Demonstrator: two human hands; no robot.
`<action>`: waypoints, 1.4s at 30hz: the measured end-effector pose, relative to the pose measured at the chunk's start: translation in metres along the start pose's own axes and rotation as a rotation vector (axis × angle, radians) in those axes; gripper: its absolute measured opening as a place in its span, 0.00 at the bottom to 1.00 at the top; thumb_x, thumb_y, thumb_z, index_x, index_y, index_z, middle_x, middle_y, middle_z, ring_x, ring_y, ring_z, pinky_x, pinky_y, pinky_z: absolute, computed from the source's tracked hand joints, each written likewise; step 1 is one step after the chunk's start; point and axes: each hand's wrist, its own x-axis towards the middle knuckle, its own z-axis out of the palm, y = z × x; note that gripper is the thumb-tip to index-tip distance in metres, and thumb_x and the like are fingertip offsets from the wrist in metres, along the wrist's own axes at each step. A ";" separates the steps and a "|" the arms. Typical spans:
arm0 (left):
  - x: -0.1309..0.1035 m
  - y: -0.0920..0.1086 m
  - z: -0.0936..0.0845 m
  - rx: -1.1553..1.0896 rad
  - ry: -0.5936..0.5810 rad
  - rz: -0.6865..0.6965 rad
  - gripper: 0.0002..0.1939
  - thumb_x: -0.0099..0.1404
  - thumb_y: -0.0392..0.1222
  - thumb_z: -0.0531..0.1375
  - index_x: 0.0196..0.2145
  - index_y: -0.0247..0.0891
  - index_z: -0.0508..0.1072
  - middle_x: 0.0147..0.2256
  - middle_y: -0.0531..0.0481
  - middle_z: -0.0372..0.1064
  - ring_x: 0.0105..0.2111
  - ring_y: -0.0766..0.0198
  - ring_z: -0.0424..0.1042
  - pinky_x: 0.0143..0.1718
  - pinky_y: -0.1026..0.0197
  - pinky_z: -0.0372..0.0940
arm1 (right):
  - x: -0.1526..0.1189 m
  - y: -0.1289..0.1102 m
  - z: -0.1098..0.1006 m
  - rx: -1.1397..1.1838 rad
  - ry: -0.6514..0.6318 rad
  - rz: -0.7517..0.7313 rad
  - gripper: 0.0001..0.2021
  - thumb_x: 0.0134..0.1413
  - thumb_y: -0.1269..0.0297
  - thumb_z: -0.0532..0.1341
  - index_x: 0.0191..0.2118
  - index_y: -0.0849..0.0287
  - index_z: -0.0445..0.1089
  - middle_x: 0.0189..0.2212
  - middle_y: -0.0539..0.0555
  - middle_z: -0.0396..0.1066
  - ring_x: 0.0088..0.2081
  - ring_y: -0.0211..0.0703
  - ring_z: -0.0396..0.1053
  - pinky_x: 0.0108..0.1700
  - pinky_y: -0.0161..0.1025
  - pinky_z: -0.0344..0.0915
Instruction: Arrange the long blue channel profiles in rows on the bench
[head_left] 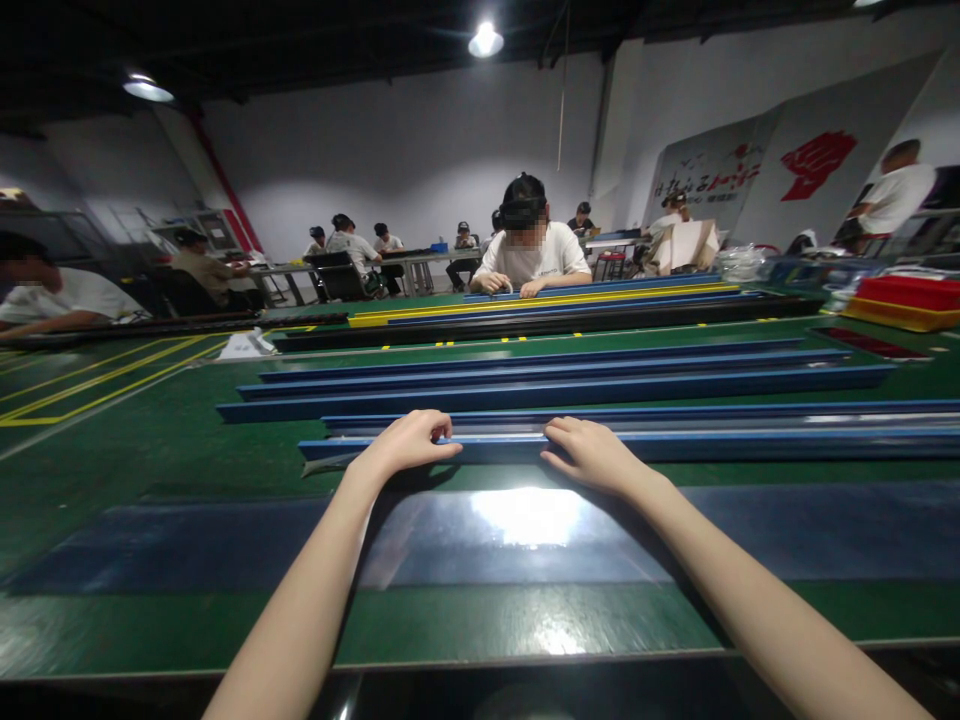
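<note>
A long blue channel profile point(495, 450) lies across the green table in front of me. My left hand point(411, 440) is closed over its near wall, thumb on the outer side and fingers curled inside. Further right along that same wall, my right hand point(589, 453) grips it in a similar way, its fingertips bent over the top edge. Nearer to me a long, flat, shiny clear sheet point(255, 540) rests on the table, reflecting a lamp. Just beyond the held profile lie several more blue profiles point(555, 388), roughly parallel.
Yellow and black strips point(540, 305) lie at the far side, where a co-worker point(536, 245) leans over with both hands on them. A small white object point(247, 345) stands at left. Red and yellow bins point(907, 303) are at right. The table's near edge point(525, 660) runs below my forearms.
</note>
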 end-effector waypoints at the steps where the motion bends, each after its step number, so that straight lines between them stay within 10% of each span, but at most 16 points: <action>1: 0.000 -0.001 -0.001 -0.001 0.000 -0.001 0.15 0.55 0.53 0.54 0.29 0.38 0.69 0.28 0.51 0.67 0.28 0.64 0.65 0.28 0.65 0.55 | 0.000 0.000 0.000 -0.011 -0.004 0.001 0.13 0.58 0.60 0.49 0.37 0.61 0.67 0.38 0.59 0.68 0.40 0.45 0.65 0.39 0.38 0.57; 42: -0.003 0.015 0.004 0.153 -0.002 -0.011 0.14 0.59 0.48 0.50 0.31 0.38 0.70 0.33 0.48 0.70 0.33 0.60 0.68 0.32 0.64 0.59 | 0.000 0.001 0.001 -0.033 -0.009 0.009 0.12 0.58 0.60 0.49 0.37 0.61 0.66 0.37 0.58 0.68 0.39 0.43 0.66 0.37 0.36 0.57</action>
